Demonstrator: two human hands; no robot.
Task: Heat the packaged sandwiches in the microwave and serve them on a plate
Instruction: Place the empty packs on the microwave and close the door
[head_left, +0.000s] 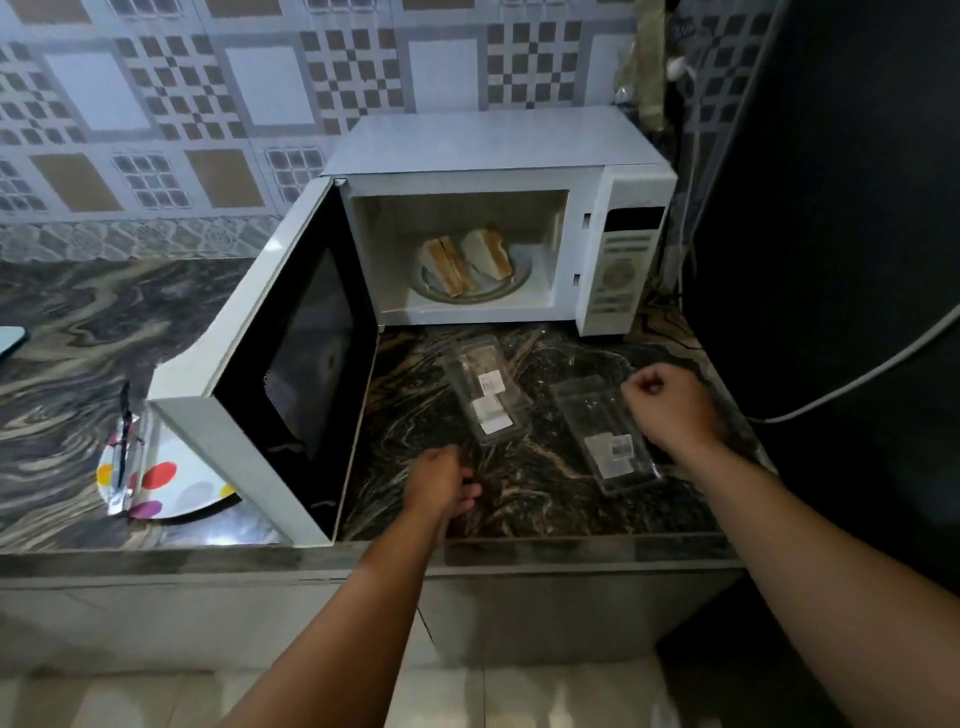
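Observation:
A white microwave (618, 260) stands on the counter with its door (291, 364) swung wide to the left. Inside, two sandwich halves (467, 257) lie unwrapped on the glass turntable (511, 288). In front of it lie two clear plastic sandwich packs with white labels, the left pack (488, 397) and the right pack (602, 431). My left hand (441, 483) hovers with loosely curled fingers just short of the left pack, holding nothing. My right hand (670, 405) is curled into a fist over the right pack's right edge. A polka-dot plate (161, 491) sits left of the door, partly hidden by it.
The dark marbled counter (519, 499) ends in a front edge just below my hands. A black-handled utensil (123, 441) and a foil wrapper rest on the plate. A dark appliance wall (831, 260) with a grey cable (857, 374) closes off the right side.

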